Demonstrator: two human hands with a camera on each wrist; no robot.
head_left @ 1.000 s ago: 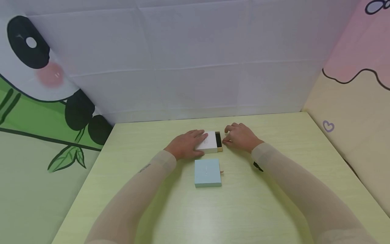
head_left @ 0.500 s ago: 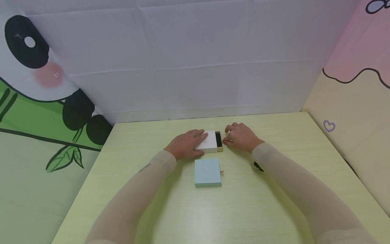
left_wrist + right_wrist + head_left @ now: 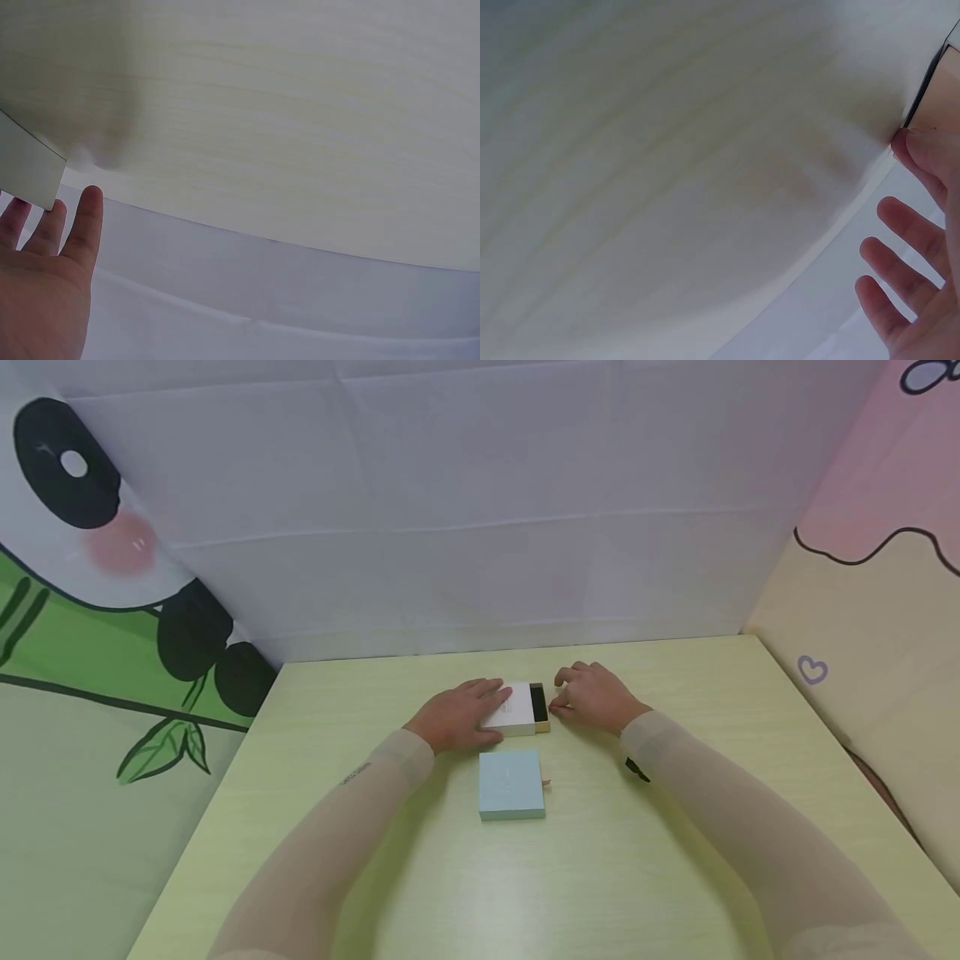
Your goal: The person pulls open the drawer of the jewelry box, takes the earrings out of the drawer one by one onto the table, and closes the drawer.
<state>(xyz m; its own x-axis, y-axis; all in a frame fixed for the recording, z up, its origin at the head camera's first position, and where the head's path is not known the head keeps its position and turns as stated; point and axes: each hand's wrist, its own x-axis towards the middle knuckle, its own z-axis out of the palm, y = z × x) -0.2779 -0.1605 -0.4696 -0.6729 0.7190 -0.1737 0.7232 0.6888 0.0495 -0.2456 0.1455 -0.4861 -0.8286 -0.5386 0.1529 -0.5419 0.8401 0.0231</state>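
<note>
A white drawer box (image 3: 516,710) lies on the table, its sleeve under my left hand (image 3: 457,717). The left fingers reach over its top and far edge, and the thumb is against the near side; in the left wrist view fingertips (image 3: 52,214) touch the box end. From the sleeve's right end sticks out a narrow strip of the tan drawer (image 3: 541,708), dark inside. My right hand (image 3: 596,697) pinches at the drawer's outer end with thumb and forefinger; what lies between them is hidden. In the right wrist view the other fingers (image 3: 900,259) stay spread apart.
Nearer the front lies a light blue box (image 3: 512,785) with a small tan tab (image 3: 547,782) on its right side. The pale wood table (image 3: 510,893) meets a white cloth wall (image 3: 487,577) at the back. Printed cloth hangs at both sides.
The drawer has slid very slightly to the right out of the white sleeve, with the right hand shifting along. The left hand and the blue box have stayed in place.
</note>
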